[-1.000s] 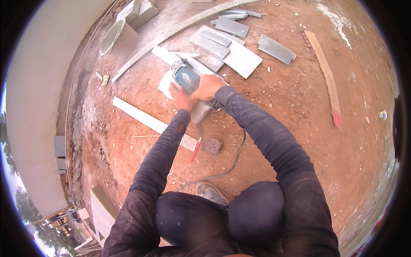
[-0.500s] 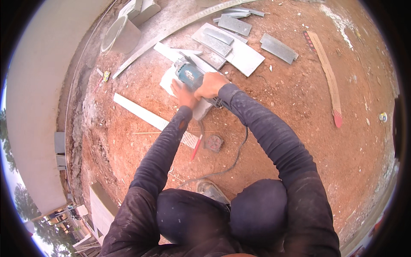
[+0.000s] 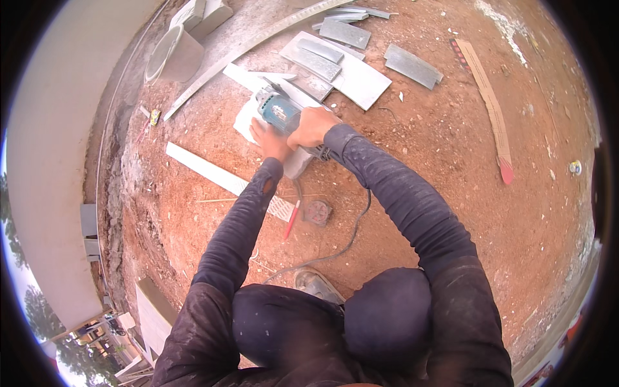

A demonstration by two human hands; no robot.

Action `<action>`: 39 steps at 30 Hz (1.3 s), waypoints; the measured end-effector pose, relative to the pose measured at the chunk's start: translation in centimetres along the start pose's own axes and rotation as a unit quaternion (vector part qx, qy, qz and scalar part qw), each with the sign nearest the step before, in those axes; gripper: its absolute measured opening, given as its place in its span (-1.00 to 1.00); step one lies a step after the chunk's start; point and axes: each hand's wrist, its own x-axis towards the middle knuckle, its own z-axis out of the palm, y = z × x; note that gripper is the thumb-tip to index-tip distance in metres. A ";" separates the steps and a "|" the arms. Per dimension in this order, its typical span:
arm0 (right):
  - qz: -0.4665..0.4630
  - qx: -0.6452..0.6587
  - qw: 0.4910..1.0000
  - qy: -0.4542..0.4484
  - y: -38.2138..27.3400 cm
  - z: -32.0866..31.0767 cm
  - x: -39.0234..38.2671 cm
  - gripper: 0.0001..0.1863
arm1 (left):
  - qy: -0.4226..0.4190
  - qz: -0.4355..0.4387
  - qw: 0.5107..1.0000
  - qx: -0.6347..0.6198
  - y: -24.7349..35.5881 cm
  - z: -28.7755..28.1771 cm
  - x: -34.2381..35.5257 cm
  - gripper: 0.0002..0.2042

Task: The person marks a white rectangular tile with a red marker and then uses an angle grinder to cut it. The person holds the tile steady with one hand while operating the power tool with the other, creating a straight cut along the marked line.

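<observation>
My right hand (image 3: 314, 127) is wrapped round the rear of a teal angle grinder (image 3: 281, 116), whose grey head points up and left. Against its left side lies my left hand (image 3: 271, 140), fingers stretched out over a white tile (image 3: 245, 117) under the tool. The grinder hides part of this hand, and the blade cannot be made out. A pale block (image 3: 297, 164) shows beneath my wrists. From the grinder a dark cable (image 3: 361, 222) curves down toward my shoe.
Grey and white tile pieces (image 3: 371, 84) lie beyond the grinder. A long pale strip (image 3: 206, 169), a red pencil-like stick (image 3: 292, 220) and a round reddish disc (image 3: 317, 212) are nearer me. A bucket (image 3: 177, 58) stands far left, a cardboard strip (image 3: 487, 103) right.
The whole view has shifted slightly, so the ground things sit a little further left and up. Both hands keep their places at the grinder and tile.
</observation>
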 end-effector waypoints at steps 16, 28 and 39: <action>-0.001 0.016 1.000 -0.008 0.4 -0.4 -1.0 -0.36 | -0.029 -0.027 0.999 -0.005 0.4 -0.8 0.2 -0.35; 0.007 0.023 1.000 -0.005 0.7 -0.1 -1.1 -0.37 | -0.014 -0.022 1.000 0.000 0.0 -0.4 0.1 -0.48; 0.014 0.019 0.999 -0.026 0.8 -0.8 -2.4 -0.35 | -0.003 -0.022 1.000 0.019 0.6 -0.7 -0.1 -0.56</action>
